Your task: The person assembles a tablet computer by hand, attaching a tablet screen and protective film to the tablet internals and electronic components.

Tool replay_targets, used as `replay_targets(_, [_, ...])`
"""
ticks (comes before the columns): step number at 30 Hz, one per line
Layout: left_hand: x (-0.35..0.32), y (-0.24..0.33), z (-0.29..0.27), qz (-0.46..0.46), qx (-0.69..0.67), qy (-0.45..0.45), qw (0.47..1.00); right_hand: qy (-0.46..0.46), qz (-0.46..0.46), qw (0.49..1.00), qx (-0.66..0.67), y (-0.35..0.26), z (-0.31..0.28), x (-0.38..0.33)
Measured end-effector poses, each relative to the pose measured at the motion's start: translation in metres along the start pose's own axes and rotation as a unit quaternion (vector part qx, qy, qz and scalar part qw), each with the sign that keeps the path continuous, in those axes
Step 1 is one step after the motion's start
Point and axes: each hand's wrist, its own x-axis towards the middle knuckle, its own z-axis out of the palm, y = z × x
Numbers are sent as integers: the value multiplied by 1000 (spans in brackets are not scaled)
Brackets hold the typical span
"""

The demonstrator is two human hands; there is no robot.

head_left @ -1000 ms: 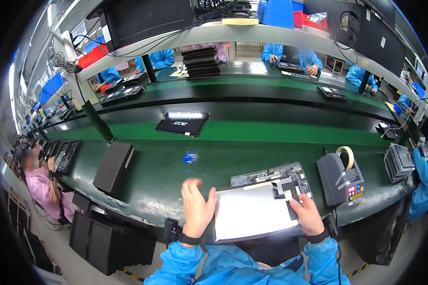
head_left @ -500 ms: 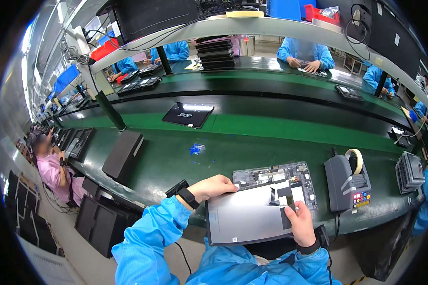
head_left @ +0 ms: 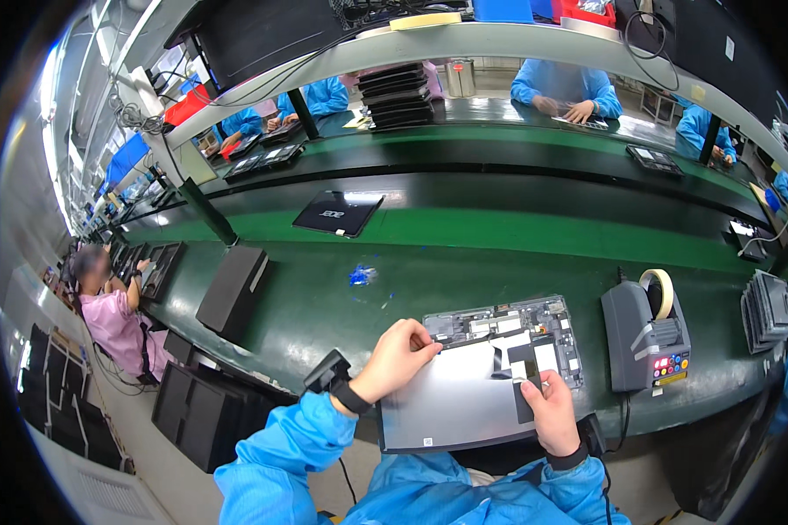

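Fingers point(head_left: 422, 335) of the left hand point(head_left: 394, 365) were pinched narrow at the upper edge of the silver panel point(head_left: 464, 398); whether anything sat between them could not be told. The right hand point(head_left: 554, 418) gripped its right end, thumb on top, before the open circuit-board chassis point(head_left: 474, 325). If that thumb slipped, the panel might have dropped; an uneven pull could have creased the dark strip point(head_left: 523, 354). 1.0 s earlier, the left hand was spread, clear of the edge.

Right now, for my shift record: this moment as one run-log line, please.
left hand: pinched at far edge of panel; right hand: gripping its right end; laptop base: beyond panel; dispenser: right of base
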Motion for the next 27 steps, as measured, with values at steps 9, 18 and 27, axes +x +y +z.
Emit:
replay_targets(9, [-9, -3, 18, 163, 19, 114, 980, 15, 5, 1000, 9, 1, 2, 2])
replay_targets(18, [40, -19, -20, 248, 23, 158, 955, 26, 24, 999, -10, -10, 9, 2])
replay_targets(27, [156, -162, -89, 7, 261, 325, 909, 61, 20, 998, -16, -5, 12, -1])
